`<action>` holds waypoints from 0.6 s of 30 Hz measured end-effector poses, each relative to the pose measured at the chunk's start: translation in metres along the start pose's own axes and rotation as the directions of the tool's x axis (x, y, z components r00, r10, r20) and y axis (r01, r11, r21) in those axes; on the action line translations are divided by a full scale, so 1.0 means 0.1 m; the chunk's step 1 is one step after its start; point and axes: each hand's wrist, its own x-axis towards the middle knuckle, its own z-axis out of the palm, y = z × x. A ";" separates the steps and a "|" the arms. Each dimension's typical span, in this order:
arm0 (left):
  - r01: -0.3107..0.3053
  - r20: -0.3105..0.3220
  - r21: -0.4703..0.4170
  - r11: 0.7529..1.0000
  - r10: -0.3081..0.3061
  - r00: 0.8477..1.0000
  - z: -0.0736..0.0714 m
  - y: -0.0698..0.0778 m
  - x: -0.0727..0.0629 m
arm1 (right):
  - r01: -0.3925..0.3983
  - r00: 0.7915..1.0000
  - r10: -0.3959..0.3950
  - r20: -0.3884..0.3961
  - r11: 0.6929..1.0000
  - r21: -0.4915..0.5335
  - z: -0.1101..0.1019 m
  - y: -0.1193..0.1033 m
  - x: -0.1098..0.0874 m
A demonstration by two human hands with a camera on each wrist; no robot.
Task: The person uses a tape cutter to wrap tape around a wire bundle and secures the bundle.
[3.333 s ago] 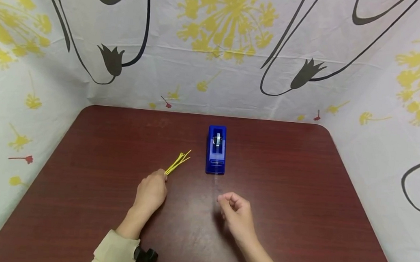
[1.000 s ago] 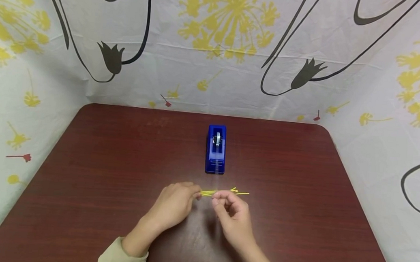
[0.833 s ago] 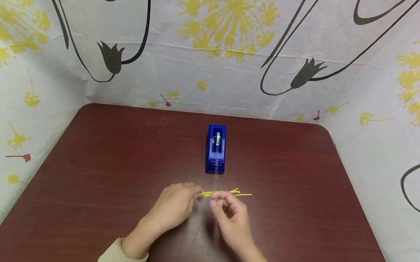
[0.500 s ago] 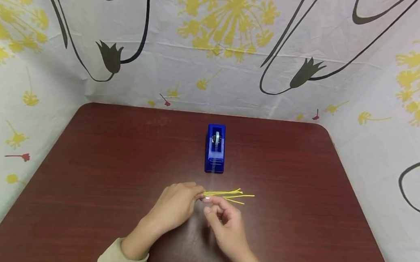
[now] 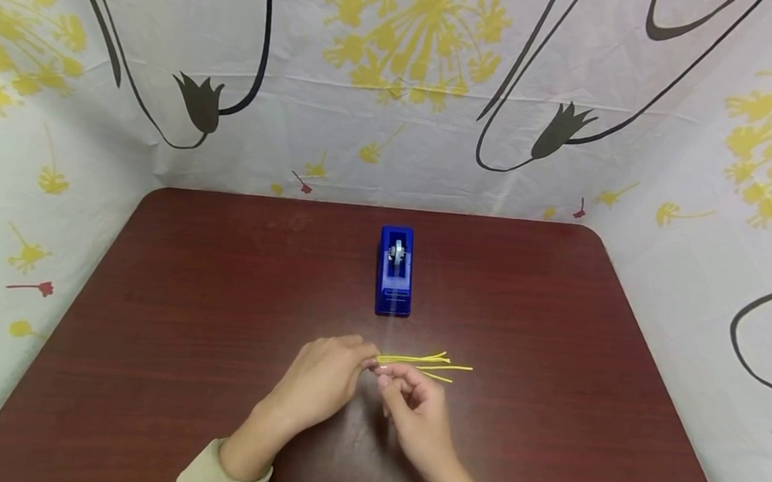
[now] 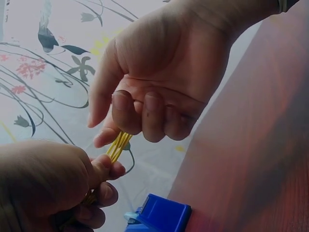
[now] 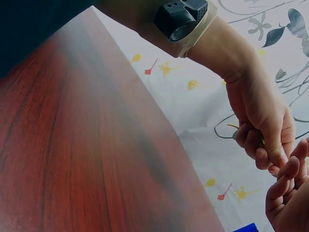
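Note:
My left hand (image 5: pixel 323 377) grips a bundle of thin yellow strands (image 5: pixel 411 359), whose loose ends fan out to the right. Beside its fingertips is my right hand (image 5: pixel 421 415), with the index fingertip right at the bundle and the thumb just below. In the left wrist view the right hand's other fingers (image 6: pixel 153 118) are curled, and the strands pass close behind them. A faint strip of clear tape (image 5: pixel 390 331) runs from the blue tape dispenser (image 5: pixel 394 283) toward the bundle. I cannot tell whether the right fingers pinch the tape.
The dispenser's tape roll (image 5: pixel 396 252) stands at the middle of the dark red wooden table (image 5: pixel 523 303). White cloth with printed flowers (image 5: pixel 287 115) rises behind and on both sides. In the right wrist view a black camera (image 7: pixel 181 19) is strapped to the left wrist.
My left hand has carried the strands right, over the tape, and turned them sideways. The right fingers have shifted left along the bundle to the left fingertips; the thumb has closed in again lately.

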 end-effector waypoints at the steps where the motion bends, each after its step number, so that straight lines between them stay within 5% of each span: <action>1: -0.004 0.002 0.001 1.000 0.004 1.000 -0.01 0.01 0.00 | 0.001 1.000 -0.001 -0.002 1.000 0.000 0.00 0.00 0.00; 9: -0.017 0.016 -0.003 1.000 0.018 1.000 -0.04 0.04 -0.01 | -0.035 0.999 0.034 -0.027 0.999 -0.021 -0.02 -0.01 -0.03; 18: -0.038 -0.013 0.007 0.999 0.038 0.999 -0.01 0.07 0.02 | -0.114 0.982 0.104 -0.157 0.992 -0.056 0.02 -0.01 -0.04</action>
